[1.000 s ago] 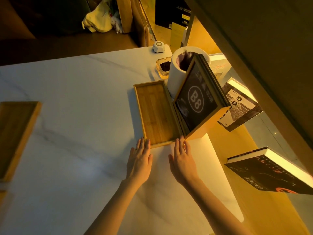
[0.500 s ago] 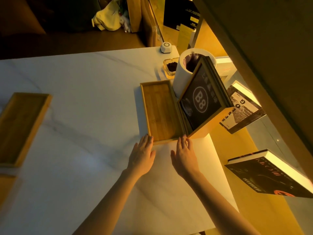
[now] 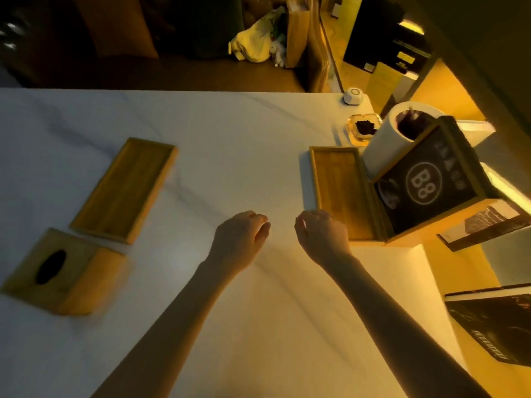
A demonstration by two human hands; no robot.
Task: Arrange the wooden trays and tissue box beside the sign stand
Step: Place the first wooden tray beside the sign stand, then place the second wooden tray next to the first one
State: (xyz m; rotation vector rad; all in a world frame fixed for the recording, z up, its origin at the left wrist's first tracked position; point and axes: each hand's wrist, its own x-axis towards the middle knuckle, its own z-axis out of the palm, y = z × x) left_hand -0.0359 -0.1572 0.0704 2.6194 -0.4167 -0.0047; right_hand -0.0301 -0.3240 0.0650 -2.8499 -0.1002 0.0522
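One wooden tray (image 3: 339, 191) lies flat against the left side of the dark sign stand (image 3: 425, 185) marked B8. A second wooden tray (image 3: 123, 188) lies angled on the left part of the white table (image 3: 230, 145). Just below it stands the wooden tissue box (image 3: 63, 271) with an oval slot on top. My left hand (image 3: 240, 235) hovers over the table's middle, fingers loosely curled, holding nothing. My right hand (image 3: 321, 234) hangs just left of the near end of the first tray, also curled and empty.
A white cylinder bin (image 3: 385, 142), a glass ashtray (image 3: 363, 127) and a small white device (image 3: 353, 96) stand behind the sign stand. Books (image 3: 494, 326) lie on a lower yellow-lit shelf beyond the table's right edge. Dark seating and a bag sit past the far edge.
Both hands have drawn back from the near end of the right tray and curled. The view swung left, which brings the second tray and the tissue box into sight.
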